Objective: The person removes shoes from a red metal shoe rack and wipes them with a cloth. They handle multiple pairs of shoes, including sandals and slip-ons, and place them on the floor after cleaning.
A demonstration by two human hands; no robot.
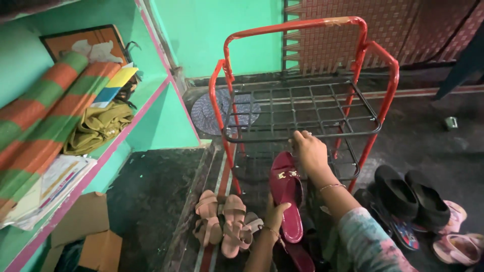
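Your left hand (277, 214) is wrapped around the heel end of a maroon sandal (287, 194), toe pointing up toward the red rack (302, 100). Your right hand (308, 151) sits at the front edge of the rack's black wire shelf (302, 108), fingers curled on the wire and resting just above the sandal's toe; it grips the wire and nothing else. A second maroon sandal (298, 254) lies on the floor just below the first. Left of your hands there's a pair of pink sandals (224, 224), and off to the right black slippers (411, 194) and pink kids' shoes (456, 242). The green shelf (151, 100) on the left holds a rolled striped mat (45, 121).
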